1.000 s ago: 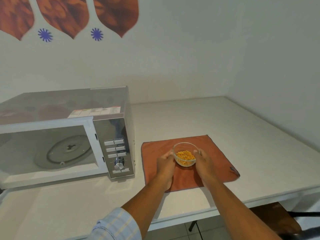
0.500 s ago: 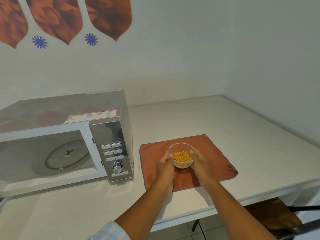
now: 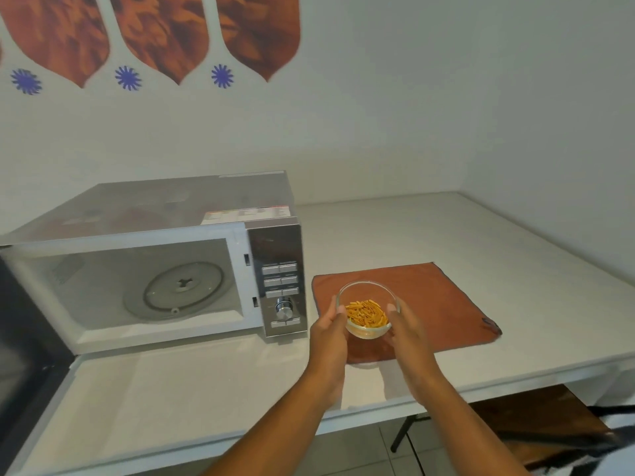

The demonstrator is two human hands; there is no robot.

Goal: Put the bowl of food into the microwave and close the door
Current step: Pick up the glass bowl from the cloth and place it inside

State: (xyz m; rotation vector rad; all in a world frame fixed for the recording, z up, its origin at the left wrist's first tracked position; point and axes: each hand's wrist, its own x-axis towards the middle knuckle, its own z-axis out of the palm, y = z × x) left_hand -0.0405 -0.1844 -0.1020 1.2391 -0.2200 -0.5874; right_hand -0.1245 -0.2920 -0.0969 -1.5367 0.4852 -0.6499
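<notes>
Compared with a second ago, I see the bowl (image 3: 368,309) has come up off the orange cloth (image 3: 429,304) and sits a little nearer the microwave (image 3: 151,269), where before it rested flat on the cloth's middle. The view has also swung left, so the dark door (image 3: 24,345), swung wide open at the left edge, now shows. My left hand (image 3: 330,333) and right hand (image 3: 409,333) are clamped on the bowl from either side, thumbs at the rim, fingers wrapped under and around the wall.

The bowl is small, clear glass, roughly upright, and holds a shallow heap of short orange-yellow sticks of food (image 3: 366,313) that fills only the lower part. It hangs over the near left part of the cloth, just right of the microwave's control panel (image 3: 281,292). I cannot tell how far it clears the cloth.

The cavity stands open, with the glass turntable (image 3: 178,292) lying flat on its floor. Everything sits on a white counter (image 3: 429,235).
</notes>
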